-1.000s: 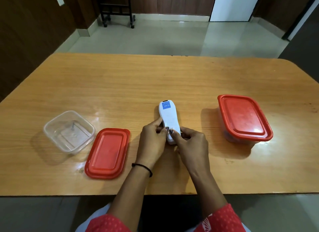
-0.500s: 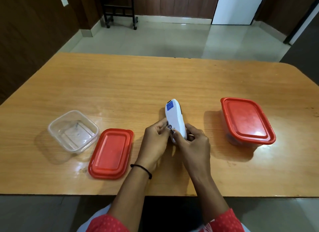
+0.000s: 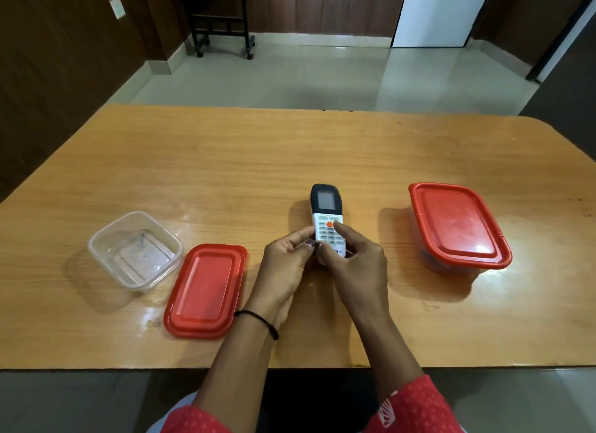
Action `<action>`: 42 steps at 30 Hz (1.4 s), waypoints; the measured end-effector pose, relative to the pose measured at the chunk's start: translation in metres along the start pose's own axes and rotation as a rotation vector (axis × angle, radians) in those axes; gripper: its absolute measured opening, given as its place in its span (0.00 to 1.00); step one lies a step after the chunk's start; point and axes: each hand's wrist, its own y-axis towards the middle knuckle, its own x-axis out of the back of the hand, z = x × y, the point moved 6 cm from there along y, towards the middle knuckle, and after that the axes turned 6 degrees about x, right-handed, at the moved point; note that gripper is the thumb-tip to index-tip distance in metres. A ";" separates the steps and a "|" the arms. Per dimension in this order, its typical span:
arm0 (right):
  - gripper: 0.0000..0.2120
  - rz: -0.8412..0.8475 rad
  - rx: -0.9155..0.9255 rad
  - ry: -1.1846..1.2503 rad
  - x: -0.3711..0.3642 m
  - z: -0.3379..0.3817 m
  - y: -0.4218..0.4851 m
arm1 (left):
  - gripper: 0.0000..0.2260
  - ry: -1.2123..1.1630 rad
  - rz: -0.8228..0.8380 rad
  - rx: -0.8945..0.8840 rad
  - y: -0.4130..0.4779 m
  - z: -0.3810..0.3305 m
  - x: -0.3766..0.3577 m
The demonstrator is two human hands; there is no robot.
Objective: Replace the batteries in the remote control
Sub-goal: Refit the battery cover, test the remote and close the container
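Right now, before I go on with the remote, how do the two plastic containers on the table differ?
The left container is open, its loose red lid lying flat on the table beside it; the right container is closed under its fitted red lid. The left container's inside shows through; the right container's contents are hidden by the lid. Both are clear tubs with red lids.

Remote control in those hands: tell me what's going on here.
A person holds the remote control with both hands over the wooden table, screen and keypad facing up. The left hand grips its near end, and the right hand holds the other side with a forefinger on the keypad by the orange button. The battery side is hidden. A clear tub sits open at left beside its red lid; a lidded tub stands at right.
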 end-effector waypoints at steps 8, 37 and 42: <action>0.15 -0.016 0.091 -0.189 0.001 0.008 -0.002 | 0.18 0.137 -0.038 -0.021 -0.011 -0.004 -0.008; 0.30 0.507 -0.154 -0.693 -0.139 0.034 -0.015 | 0.30 0.002 -0.726 -0.214 -0.071 -0.021 0.228; 0.40 0.400 -0.138 -0.837 -0.147 0.045 -0.027 | 0.30 -0.044 -0.719 -0.218 -0.068 -0.018 0.230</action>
